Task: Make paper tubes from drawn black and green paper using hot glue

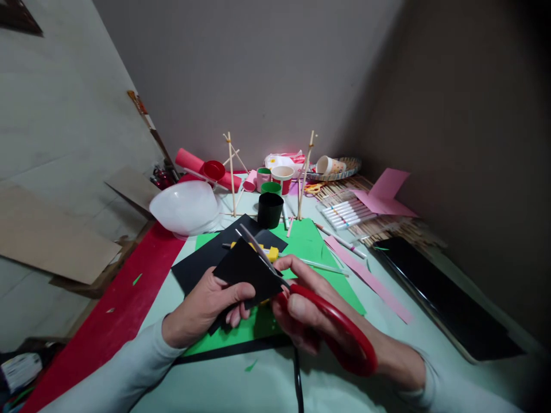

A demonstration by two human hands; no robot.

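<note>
My left hand (206,304) pinches a piece of black paper (247,269), thumb on top and fingers beneath. Red-handled scissors (344,327) are gripped in my right hand (310,304). Their blades are parted and lie at the paper's right edge, pointing up and left. Below the hands are a green sheet (253,327) and a larger black sheet (193,264). A yellow glue gun (272,253) lies partly hidden behind the held paper. Just beyond it stands a short black paper cylinder (270,211).
Stick frames (232,172) stand behind the cylinder, near paper cups (283,176). A white translucent bowl (185,206) is at left. Markers (348,213), a pink strip (370,278) and a glossy black object (439,298) lie at right. A black cable (298,378) crosses the front.
</note>
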